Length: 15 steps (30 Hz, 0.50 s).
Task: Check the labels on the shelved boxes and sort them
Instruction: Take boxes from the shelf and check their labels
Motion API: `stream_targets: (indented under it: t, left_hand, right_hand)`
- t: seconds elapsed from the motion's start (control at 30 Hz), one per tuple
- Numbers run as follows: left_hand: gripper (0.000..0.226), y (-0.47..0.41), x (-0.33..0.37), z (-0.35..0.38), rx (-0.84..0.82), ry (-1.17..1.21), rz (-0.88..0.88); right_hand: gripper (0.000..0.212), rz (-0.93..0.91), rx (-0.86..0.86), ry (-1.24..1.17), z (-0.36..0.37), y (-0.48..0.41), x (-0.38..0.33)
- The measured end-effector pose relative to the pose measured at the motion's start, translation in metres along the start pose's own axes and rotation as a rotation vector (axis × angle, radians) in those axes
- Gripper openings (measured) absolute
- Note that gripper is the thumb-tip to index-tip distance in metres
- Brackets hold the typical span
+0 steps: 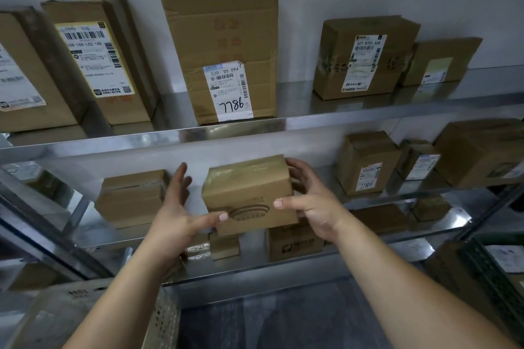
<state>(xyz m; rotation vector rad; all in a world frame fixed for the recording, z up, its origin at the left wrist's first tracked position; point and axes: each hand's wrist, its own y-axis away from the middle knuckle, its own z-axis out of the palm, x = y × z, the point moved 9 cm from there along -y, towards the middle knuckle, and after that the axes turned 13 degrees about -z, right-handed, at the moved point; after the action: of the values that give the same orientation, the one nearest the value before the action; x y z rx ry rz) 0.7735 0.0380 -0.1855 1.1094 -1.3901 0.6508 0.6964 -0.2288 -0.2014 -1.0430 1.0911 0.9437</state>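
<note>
Here, right hand grips small box at its right edge, left hand spread in the gap beside.

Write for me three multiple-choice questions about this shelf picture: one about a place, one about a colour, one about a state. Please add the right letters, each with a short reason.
1. Where does the tall box with the code 530-D5 094 stand?
A) on the upper shelf
B) on the lowest shelf
C) inside a crate

2. What colour is the border of the label that reads 159-159-L02-160?
A) red
B) yellow
C) green

3. What does the right hand do with the small box?
A) it hangs free of it
B) it lies flat under it
C) it grips its right side

Answers:
1 A: the box's base rests on the upper metal board.
2 B: a yellow edge frames the white label.
3 C: the fingers curl over the top edge and the thumb presses the front.
</note>
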Motion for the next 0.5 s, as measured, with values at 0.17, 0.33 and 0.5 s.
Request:
stream_targets:
  t: [0.17,0.33,0.5]
  left_hand:
    - [0.145,0.003,0.029,0.029,-0.034,-0.356,0.096]
    - [0.137,-0.002,0.033,0.053,-0.100,-0.444,0.102]
    - [0.137,-0.007,0.025,0.054,-0.121,-0.323,0.065]
  right_hand:
    - [0.103,-0.066,-0.309,0.366,0.014,-0.010,-0.027]
    - [0.102,-0.089,-0.431,0.478,0.030,-0.015,-0.039]
    - [0.115,-0.085,-0.399,0.418,0.027,-0.012,-0.039]
